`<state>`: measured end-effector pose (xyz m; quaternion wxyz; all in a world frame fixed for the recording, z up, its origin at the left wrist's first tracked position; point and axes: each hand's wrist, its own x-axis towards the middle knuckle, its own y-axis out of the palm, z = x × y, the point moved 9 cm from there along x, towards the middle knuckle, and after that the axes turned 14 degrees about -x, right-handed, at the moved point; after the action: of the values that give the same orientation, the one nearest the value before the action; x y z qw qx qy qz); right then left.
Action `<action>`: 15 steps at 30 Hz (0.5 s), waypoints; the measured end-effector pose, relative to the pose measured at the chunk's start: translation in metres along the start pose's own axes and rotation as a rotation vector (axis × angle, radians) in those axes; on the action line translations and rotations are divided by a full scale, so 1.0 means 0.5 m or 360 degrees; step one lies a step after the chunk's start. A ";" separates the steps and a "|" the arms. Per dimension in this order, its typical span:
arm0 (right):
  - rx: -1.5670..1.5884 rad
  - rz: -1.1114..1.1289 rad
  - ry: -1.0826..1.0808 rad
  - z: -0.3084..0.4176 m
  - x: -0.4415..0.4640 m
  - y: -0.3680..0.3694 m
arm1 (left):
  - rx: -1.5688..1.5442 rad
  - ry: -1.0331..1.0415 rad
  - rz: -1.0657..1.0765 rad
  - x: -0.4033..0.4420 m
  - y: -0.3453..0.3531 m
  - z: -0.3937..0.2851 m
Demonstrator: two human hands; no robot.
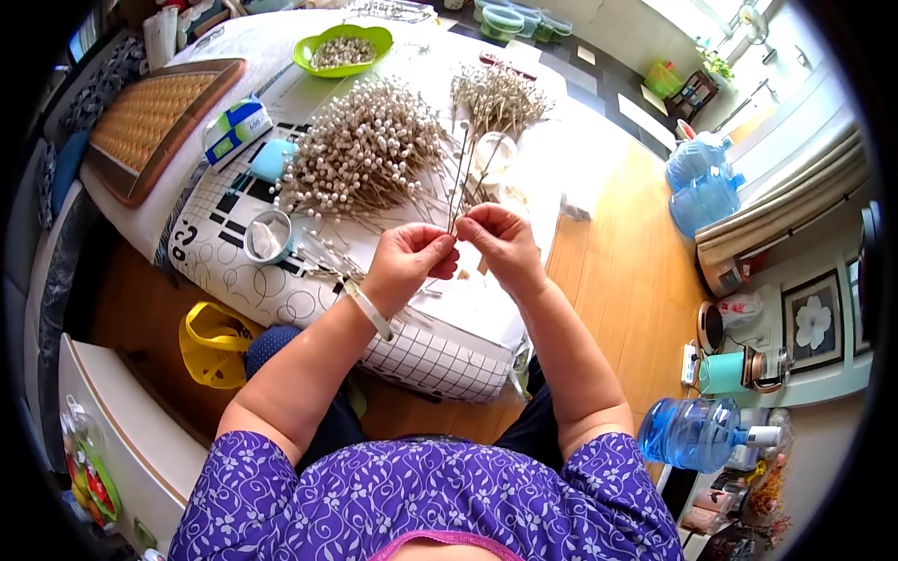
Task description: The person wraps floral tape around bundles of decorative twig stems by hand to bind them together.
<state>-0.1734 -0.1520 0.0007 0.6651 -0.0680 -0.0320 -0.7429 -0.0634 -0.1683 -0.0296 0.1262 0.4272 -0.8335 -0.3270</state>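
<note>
Left hand (412,260) and right hand (502,241), fingertips nearly meeting: each pinches thin dark stems (458,182) between thumb and fingers, the stems rising from the grip above the near part of the table (440,353). A pale band (368,310) circles the left wrist. From where I stand, a small tub (287,245) with white contents sits left of the hands. Beyond lies a broad heap of white-budded stems (369,150); a second bunch (505,101) lies to its right. Farther back: a green bowl (380,39) holding loose buds.
</note>
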 end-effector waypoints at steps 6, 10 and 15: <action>-0.0128 -0.0049 -0.0099 0.019 -0.003 0.001 | -0.0002 0.0066 0.0010 -0.004 0.005 -0.002; -0.0122 -0.0048 -0.0113 0.019 -0.005 0.001 | 0.0000 0.0040 0.0010 -0.004 0.004 0.001; -0.0149 -0.0106 -0.0177 0.034 -0.012 -0.003 | -0.0043 0.0026 0.0031 -0.002 0.007 0.003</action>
<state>-0.1732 -0.1438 0.0165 0.6334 -0.1392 -0.0363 -0.7604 -0.0657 -0.1655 -0.0282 0.1420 0.4199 -0.8321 -0.3334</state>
